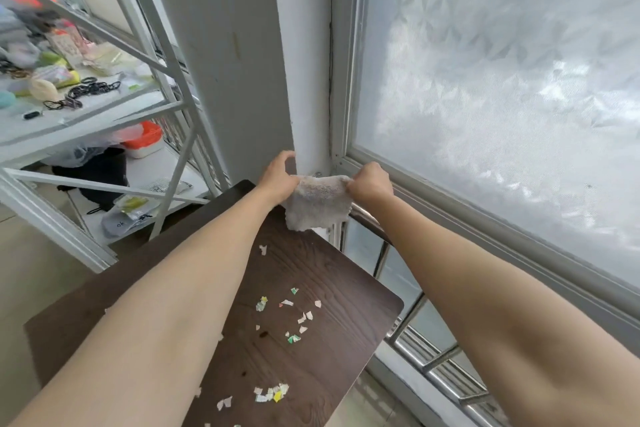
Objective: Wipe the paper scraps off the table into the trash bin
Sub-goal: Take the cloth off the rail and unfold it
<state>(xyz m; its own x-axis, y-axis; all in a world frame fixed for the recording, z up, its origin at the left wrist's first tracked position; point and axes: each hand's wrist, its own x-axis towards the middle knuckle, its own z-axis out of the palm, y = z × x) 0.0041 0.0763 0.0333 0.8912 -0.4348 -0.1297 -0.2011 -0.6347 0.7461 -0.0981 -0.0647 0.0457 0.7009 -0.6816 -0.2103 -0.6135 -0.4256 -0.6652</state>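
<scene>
A fluffy off-white cloth (317, 204) hangs above the far end of the dark wooden table (322, 364). My left hand (278, 177) grips its upper left corner and my right hand (370, 184) grips its upper right corner, stretching it between them. Several small paper scraps (294, 315), white with bits of green and yellow, lie scattered over the middle of the table, and another cluster of paper scraps (272, 393) lies near the front. No trash bin is in view.
A white metal shelf rack (104, 121) full of small items stands to the left. A white pillar (304, 80) rises behind the table. A frosted window (502, 97) and a metal railing (426, 350) run along the right side.
</scene>
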